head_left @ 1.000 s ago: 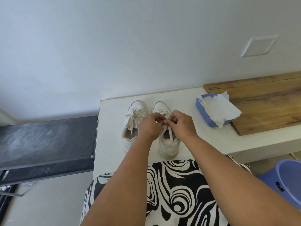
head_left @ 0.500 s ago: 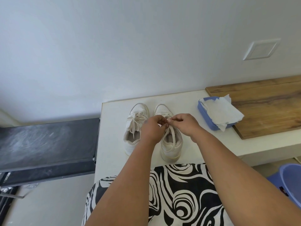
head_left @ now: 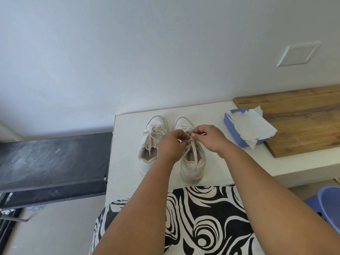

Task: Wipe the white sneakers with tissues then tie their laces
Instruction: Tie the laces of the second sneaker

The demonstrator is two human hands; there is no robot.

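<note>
Both hands, left hand [head_left: 172,144] and right hand [head_left: 211,138], have drifted apart slightly since a second ago, each grip pinching the laces [head_left: 190,153] mid-frame, so knot's probably tightening.

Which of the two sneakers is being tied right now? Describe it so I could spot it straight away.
Find the white counter below the plain wall; two white sneakers stand side by side on it. It is the right sneaker, nearer the blue tissue box. Unlike its neighbour, both hands pinch its laces over the tongue.

White sneakers [head_left: 192,159] side by side
</note>
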